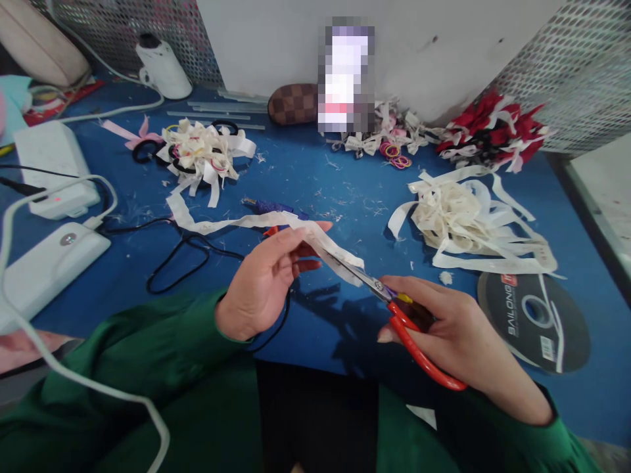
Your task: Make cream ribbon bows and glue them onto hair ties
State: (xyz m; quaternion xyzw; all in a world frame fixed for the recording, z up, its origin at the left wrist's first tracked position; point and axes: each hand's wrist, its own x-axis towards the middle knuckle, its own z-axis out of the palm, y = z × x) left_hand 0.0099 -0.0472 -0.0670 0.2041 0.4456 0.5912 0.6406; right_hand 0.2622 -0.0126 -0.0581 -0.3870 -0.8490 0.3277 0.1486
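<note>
Now, the left hand (263,279) pinches a long, pale cloth ribbon (271,219); the right hand (453,322) grips red-handled metal scissors (377,285).

The left hand (266,279), near the frame's centre, pinches thumb to fingers; the right hand (456,322), lower right, grips with curled fingers.

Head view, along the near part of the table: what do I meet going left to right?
White oblong device, left hand, scissor blades, right hand, black spool.
</note>
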